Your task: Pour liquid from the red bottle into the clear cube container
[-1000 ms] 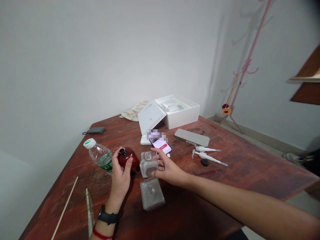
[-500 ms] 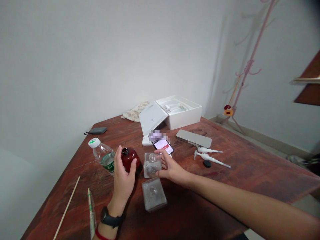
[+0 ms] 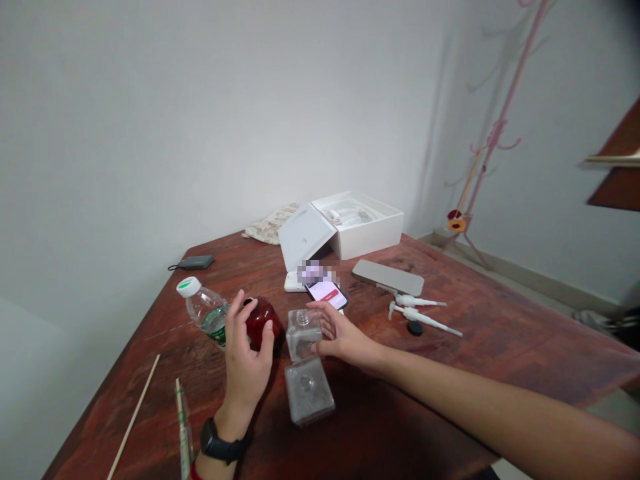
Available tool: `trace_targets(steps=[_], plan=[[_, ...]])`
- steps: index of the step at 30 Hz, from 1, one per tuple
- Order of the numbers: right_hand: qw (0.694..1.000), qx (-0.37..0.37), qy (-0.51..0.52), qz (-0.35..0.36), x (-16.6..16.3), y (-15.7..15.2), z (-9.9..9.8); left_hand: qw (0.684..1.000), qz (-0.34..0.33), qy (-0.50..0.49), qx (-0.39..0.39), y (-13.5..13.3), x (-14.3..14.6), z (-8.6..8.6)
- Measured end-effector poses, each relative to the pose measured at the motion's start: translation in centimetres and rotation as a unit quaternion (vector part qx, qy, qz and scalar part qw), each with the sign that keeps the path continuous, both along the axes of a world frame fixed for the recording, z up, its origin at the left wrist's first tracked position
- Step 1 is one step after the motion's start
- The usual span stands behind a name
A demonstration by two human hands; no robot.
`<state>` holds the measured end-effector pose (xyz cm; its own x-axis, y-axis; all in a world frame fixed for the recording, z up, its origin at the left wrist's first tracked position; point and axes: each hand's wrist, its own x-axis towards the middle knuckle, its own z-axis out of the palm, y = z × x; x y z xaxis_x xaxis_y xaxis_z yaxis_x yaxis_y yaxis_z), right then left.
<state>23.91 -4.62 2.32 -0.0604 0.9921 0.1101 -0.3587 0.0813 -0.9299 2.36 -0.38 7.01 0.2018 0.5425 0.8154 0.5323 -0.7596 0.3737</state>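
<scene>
A round red-brown bottle with its neck uncapped stands on the table. My left hand is curved round its near side, index finger over the shoulder by the neck and thumb at the right. To its right is a clear square bottle with a short bare neck, leaning slightly left. My right hand holds it from the right, thumb low in front and fingers behind. A second clear square bottle with a frosted look stands just nearer to me. A water bottle with a white cap is left of my left hand.
Two white pump heads and a black cap lie at the right. Behind are a grey case, a phone and an open white box. A thin stick and wrapped chopsticks lie at the left.
The clear square bottle in my right hand has tipped slightly left and towards me. My left index finger has bent over the red-brown bottle's neck area.
</scene>
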Motion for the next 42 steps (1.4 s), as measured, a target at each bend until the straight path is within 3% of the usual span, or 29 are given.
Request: trace_targets(steps=[9,13,17,30,42], plan=[[1.000,-0.011,0.012,0.009,0.0,0.2,-0.4,0.999,0.005,-0.001,0.050,-0.9,-0.1,0.8],[1.000,-0.013,0.013,0.017,0.0,0.4,-0.8,0.992,-0.078,-0.017,0.099,-1.6,-0.4,1.2],[0.999,-0.014,0.012,0.027,0.1,0.4,-0.9,0.985,-0.160,-0.008,0.062,-2.5,-0.4,1.4],[0.999,-0.015,0.006,0.042,0.1,-0.1,0.0,0.984,-0.177,0.013,0.018,-2.7,0.2,1.8],[0.999,0.005,-0.019,0.026,0.0,-0.2,0.0,0.978,-0.206,0.031,-0.007,-2.5,0.6,1.0]])
